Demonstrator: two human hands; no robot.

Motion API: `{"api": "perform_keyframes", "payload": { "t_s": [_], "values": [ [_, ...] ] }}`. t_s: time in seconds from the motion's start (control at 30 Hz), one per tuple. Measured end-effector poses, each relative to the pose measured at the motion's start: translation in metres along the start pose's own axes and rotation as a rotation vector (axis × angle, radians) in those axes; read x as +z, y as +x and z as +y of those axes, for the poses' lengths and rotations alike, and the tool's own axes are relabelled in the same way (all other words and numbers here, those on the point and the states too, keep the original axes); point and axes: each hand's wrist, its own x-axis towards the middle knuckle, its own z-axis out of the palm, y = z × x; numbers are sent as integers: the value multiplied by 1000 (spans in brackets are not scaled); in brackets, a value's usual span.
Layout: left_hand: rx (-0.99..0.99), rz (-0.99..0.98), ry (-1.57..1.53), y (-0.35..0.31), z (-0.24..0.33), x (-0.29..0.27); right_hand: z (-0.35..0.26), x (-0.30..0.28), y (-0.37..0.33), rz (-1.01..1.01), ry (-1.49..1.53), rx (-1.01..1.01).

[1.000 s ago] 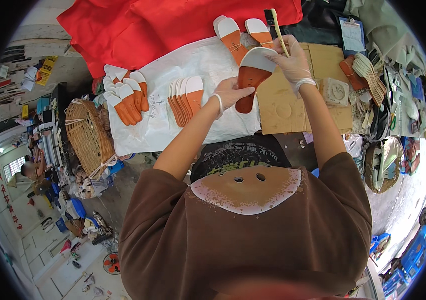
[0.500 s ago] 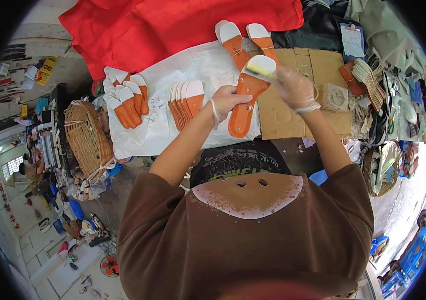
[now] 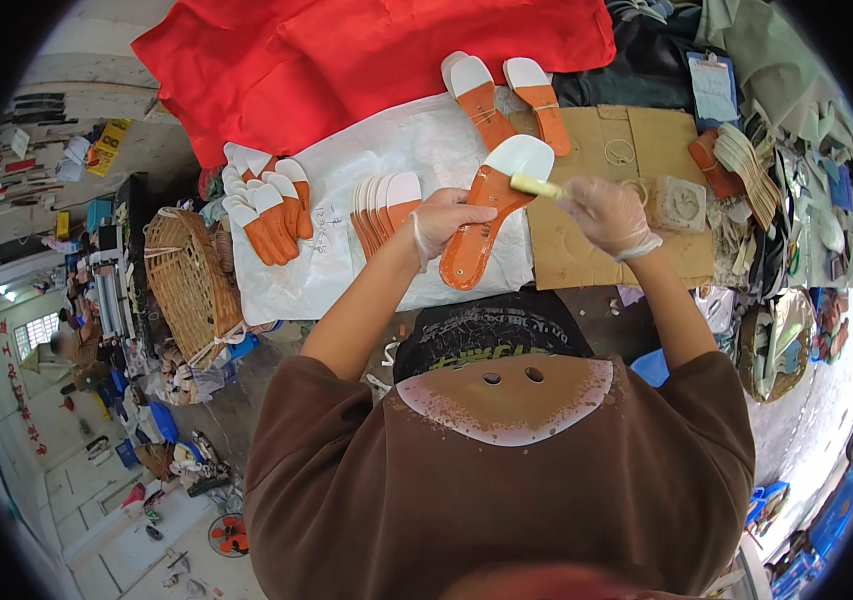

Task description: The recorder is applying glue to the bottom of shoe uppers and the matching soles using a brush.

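Note:
An orange insole (image 3: 476, 232) with a white toe end tilts over the table in front of me. My left hand (image 3: 446, 222), in a thin clear glove, grips its left edge, thumb lying on top. My right hand (image 3: 606, 215), gloved too, is closed around a pale yellow brush (image 3: 534, 186); the brush's tip is at the insole's right edge, just below the white part. Left of my left hand stands a fanned row of orange and white insoles (image 3: 384, 208). More insoles (image 3: 271, 210) lie in a pile farther left, and banded bundles (image 3: 481, 105) lie beyond the held one.
White sheeting (image 3: 291, 285) covers the table's middle, with red cloth (image 3: 366, 60) behind it. At right lie cardboard (image 3: 586, 255), a squarish whitish container (image 3: 676, 204) and a clipboard (image 3: 712, 90). A wicker basket (image 3: 181, 280) stands left. In the far left background is another person (image 3: 76, 345).
The brush has moved off the white toe end to the insole's right edge. The insole has tilted further, its heel shifting left. Its toe end now looks glossy.

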Motion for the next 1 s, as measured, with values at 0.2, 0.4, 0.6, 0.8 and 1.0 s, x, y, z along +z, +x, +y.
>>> {"api": "perform_keyframes", "payload": {
  "t_s": [0.2,0.4,0.6,0.8,1.0],
  "values": [
    [4,43,49,-8,0,4,9,6,-9,100,-52,144],
    [154,45,558,-3,-10,-21,38,2,11,149,-260,449],
    [809,597,1908,-9,1,-19,-40,-15,6,136,407,542],
    [1049,613,2111,-20,12,-22,-92,8,-1,20,305,355],
    [1204,602,2101,-34,21,-33,-57,9,-19,-62,314,402]
  ]
}}
